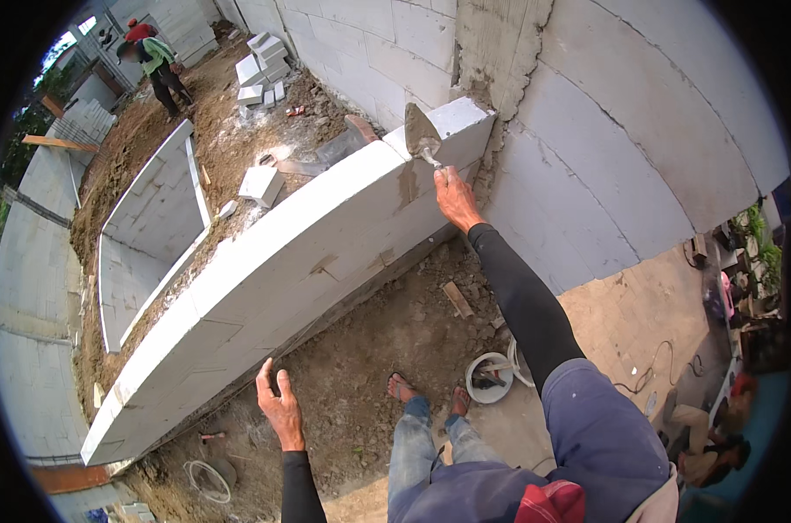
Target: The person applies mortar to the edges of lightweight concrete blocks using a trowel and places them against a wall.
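At the lower left, a bucket (228, 472) with a pale rim is set on the soil; whether anything is held in it cannot be made out at this distance. To its right, the left hand (279, 405) is held in front of the low block wall (264, 235), palm empty, with the fingers spread and the thumb apart. Beyond the wall, a loose white block (260, 186) is seen resting on the rubble.

Further right, at the wall's far end, the pointed trowel (422, 133) is held over the top course near a joint between two blocks, just above a grey mortar smear (407, 185). Its handle is gripped by the right hand (456, 199), with the fingers curled round it. Pointing or dressing of that joint appears to be in hand; a steady wrist and a controlled blade angle along the seam are called for.

Below the right arm, a white bucket (494, 397) is placed on the ground, with what seem to be tools (487, 381) inside. Beside it, a second pale container (522, 370) is partly covered by the sleeve.
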`<action>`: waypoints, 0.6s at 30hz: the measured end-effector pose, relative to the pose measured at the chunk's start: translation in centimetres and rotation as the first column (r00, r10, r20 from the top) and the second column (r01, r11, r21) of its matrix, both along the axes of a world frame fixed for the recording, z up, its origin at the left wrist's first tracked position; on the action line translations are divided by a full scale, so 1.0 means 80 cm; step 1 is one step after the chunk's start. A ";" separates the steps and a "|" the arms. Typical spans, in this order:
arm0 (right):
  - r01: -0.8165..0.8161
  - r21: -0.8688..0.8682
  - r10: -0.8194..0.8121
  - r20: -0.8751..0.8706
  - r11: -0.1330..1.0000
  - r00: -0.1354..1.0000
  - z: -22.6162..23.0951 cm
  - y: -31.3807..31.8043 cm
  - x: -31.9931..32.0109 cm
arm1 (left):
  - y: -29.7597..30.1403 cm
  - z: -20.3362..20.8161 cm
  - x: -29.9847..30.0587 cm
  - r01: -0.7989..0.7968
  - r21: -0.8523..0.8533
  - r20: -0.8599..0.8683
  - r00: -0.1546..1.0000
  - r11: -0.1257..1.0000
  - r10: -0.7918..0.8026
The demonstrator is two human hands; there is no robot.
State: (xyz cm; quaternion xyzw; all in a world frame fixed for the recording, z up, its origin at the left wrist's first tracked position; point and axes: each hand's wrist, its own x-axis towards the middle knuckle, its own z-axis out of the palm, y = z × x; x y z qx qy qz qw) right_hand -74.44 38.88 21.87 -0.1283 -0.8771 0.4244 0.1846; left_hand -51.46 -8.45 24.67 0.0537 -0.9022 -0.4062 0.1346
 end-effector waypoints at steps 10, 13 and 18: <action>0.080 0.105 -0.094 0.138 0.991 0.986 0.004 -0.016 0.144 | 0.116 0.027 -0.378 0.173 -0.323 -0.212 0.945 0.930 -0.250; 0.194 0.138 -0.215 0.158 0.971 0.964 0.043 -0.012 0.134 | 0.125 0.010 -0.412 0.086 -0.380 -0.145 0.978 0.921 -0.151; 0.227 0.252 -0.244 0.037 0.941 0.969 0.030 0.000 0.034 | 0.133 0.001 -0.411 0.024 -0.433 -0.086 0.994 0.901 -0.068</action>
